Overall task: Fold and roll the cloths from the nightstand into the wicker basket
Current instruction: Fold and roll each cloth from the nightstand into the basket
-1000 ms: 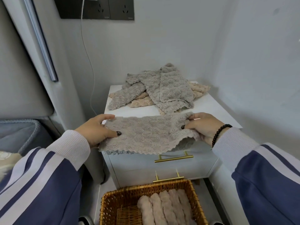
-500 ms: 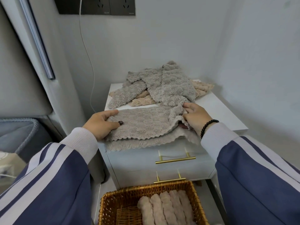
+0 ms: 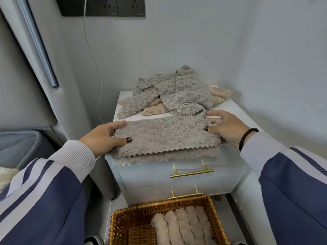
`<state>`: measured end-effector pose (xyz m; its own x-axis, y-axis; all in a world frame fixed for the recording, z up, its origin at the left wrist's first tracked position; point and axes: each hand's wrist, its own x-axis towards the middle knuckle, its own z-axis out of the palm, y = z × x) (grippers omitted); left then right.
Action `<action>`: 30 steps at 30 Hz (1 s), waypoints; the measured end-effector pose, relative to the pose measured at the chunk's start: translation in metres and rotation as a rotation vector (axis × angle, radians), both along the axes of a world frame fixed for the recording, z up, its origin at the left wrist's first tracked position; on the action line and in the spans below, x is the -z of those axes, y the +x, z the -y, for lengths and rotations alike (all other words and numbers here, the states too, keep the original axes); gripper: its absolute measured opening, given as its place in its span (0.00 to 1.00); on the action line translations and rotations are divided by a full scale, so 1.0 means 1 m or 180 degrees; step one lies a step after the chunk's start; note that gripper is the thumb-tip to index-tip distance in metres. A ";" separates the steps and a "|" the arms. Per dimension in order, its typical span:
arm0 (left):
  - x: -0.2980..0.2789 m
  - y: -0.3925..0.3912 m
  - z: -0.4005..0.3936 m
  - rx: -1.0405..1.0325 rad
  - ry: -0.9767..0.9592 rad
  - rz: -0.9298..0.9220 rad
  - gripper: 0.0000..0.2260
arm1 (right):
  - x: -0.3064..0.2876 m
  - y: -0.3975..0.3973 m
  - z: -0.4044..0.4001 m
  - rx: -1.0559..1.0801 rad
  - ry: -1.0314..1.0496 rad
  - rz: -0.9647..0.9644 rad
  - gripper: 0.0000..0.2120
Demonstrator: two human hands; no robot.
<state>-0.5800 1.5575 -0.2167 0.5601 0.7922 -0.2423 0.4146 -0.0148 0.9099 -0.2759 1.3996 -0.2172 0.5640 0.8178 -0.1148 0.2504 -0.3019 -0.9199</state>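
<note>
A grey-beige fleecy cloth (image 3: 164, 137) lies folded in half along the front edge of the white nightstand (image 3: 235, 112), its scalloped hems hanging slightly over the drawer. My left hand (image 3: 106, 137) grips its left end, thumb on top and fingers at the far edge. My right hand (image 3: 223, 126) holds the right end, thumb pressing the top layer, fingers spread near the far corner. A pile of unfolded grey and tan cloths (image 3: 177, 96) sits behind. The wicker basket (image 3: 123, 214) on the floor below holds several rolled cloths (image 3: 182, 225).
Two drawers with gold handles (image 3: 192, 172) face me above the basket. A white cable (image 3: 93, 64) hangs from a dark socket panel (image 3: 104, 6) on the wall. A padded headboard and grey bedding (image 3: 19, 144) stand at left; white walls close in behind and right.
The cloth, held up in front of the drawer a second ago, now lies folded on the nightstand's front edge. Both hands moved forward with it and now flatten its ends.
</note>
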 end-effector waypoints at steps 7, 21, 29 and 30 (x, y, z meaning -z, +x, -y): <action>-0.003 -0.007 0.006 0.0176 -0.0119 -0.0075 0.34 | -0.009 -0.005 0.011 -0.0284 -0.0268 0.0302 0.26; -0.011 -0.010 0.015 0.0260 0.0697 -0.0691 0.39 | -0.014 -0.018 0.018 -0.0284 -0.0344 0.0228 0.27; -0.032 -0.007 0.027 0.0208 0.1705 -0.2179 0.36 | -0.023 -0.023 0.011 0.0288 -0.0818 0.1626 0.30; -0.037 -0.005 0.031 0.0147 0.1852 -0.2311 0.33 | -0.024 -0.029 0.009 0.0482 -0.0676 0.1821 0.28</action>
<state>-0.5848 1.5270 -0.1797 0.4609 0.8797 -0.1175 0.8668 -0.4178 0.2721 -0.3052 1.3909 -0.1933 0.6919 0.7166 0.0883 0.6256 -0.5339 -0.5689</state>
